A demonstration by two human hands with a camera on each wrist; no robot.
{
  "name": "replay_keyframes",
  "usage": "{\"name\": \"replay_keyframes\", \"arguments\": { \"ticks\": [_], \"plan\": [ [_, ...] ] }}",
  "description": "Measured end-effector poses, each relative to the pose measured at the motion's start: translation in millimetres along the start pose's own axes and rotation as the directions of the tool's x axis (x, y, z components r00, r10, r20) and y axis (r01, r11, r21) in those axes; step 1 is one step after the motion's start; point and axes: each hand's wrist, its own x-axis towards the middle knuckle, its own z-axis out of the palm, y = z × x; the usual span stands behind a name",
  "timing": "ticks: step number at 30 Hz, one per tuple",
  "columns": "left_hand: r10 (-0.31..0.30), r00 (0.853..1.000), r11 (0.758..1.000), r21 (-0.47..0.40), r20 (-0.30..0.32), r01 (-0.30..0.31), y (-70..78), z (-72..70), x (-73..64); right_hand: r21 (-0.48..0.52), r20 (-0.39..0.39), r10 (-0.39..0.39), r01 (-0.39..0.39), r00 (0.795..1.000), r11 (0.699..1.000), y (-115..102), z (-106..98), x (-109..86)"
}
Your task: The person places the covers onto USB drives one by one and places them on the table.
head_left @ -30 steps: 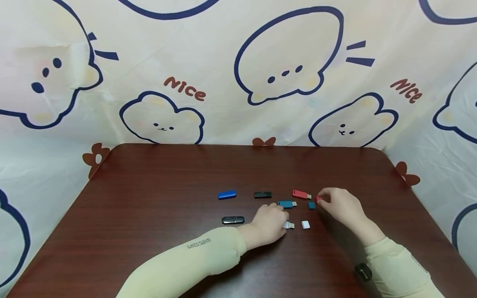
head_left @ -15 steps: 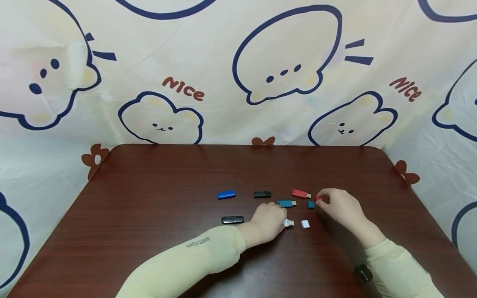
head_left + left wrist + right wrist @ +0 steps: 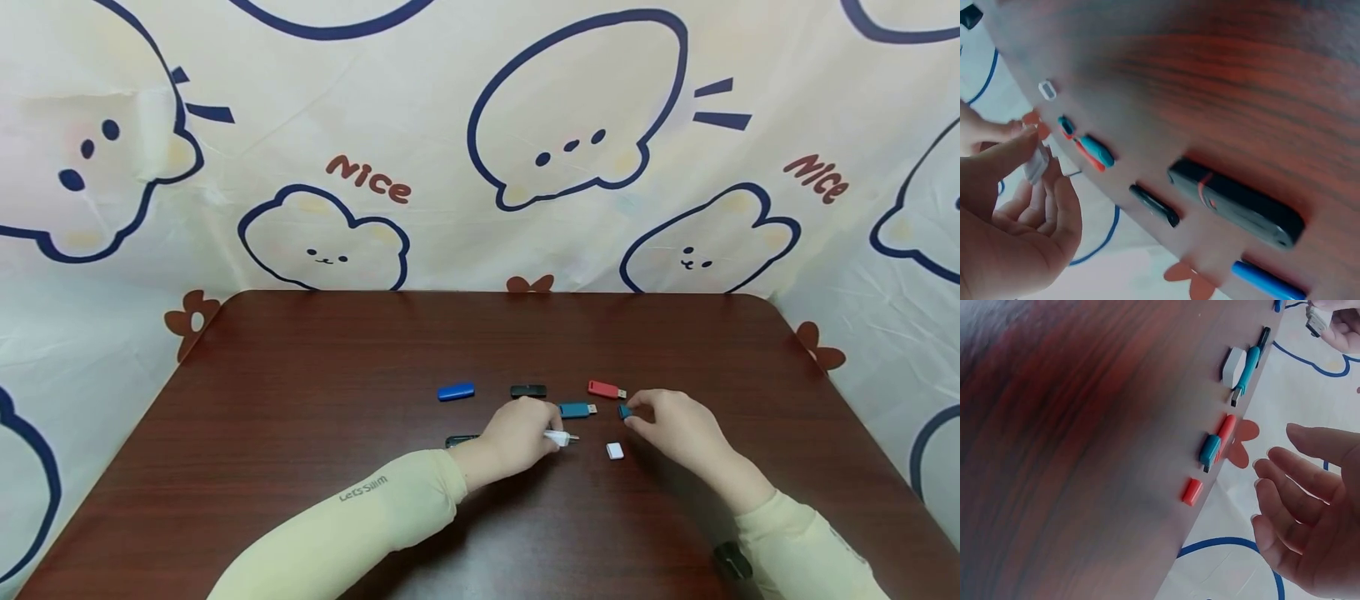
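My left hand [image 3: 517, 435] pinches a white USB stick [image 3: 557, 437] between thumb and fingers, its metal plug pointing right; the left wrist view shows the stick [image 3: 1037, 164] raised in the fingertips. My right hand [image 3: 678, 429] has its fingertips by the small teal cap [image 3: 625, 412]. In the right wrist view its fingers are loosely bent with nothing between them, apart from the teal cap [image 3: 1210, 449] and red cap [image 3: 1192, 492] on the table. A teal USB stick [image 3: 577, 410] and a red USB stick [image 3: 606, 390] lie uncapped between the hands. The white cap [image 3: 615, 451] lies nearer me.
On the brown table [image 3: 337, 358], a blue stick [image 3: 456, 392] and a small black stick [image 3: 528, 391] lie farther back. A larger black stick [image 3: 460, 440] is partly covered by the left wrist. A cartoon-printed cloth [image 3: 442, 233] borders the table's back and sides.
The left hand has lifted the white USB stick and moved it back and to the left. The right hand has left the red cap and shifted left to the teal cap.
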Motion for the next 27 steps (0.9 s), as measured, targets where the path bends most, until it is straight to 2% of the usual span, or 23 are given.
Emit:
{"name": "replay_keyframes", "arguments": {
  "ticks": [3,5,9,12,22,27],
  "plan": [
    [-0.011,1.000,0.997,-0.075,-0.018,0.010,-5.0,-4.8,-2.3,-0.012,0.003,-0.019,0.019,1.000,1.000,-3,2,-1.2],
    [-0.011,0.999,0.996,-0.094,-0.032,0.008,-7.6,-7.1,-3.9,-0.026,0.024,-0.034,0.034,0.999,0.999,-4,4,-1.7],
    [-0.009,0.999,0.996,-0.093,-0.046,0.004,-10.5,-9.8,-7.1,-0.033,0.105,-0.040,0.043,0.994,0.999,-8,11,-2.7],
    [-0.008,0.999,0.995,-0.096,-0.048,0.003,-11.7,-10.8,-8.9,-0.023,0.136,-0.037,0.040,0.990,0.999,-11,16,-4.5],
    [0.002,0.999,0.995,-0.101,-0.053,-0.007,-11.6,-11.9,-13.2,-0.033,0.169,0.004,0.002,0.986,0.999,-16,27,-4.2],
    [-0.001,0.999,0.995,-0.097,-0.050,-0.004,-11.1,-13.2,-14.1,-0.040,0.174,-0.011,0.018,0.985,0.999,-16,28,-3.9]
  ]
}}
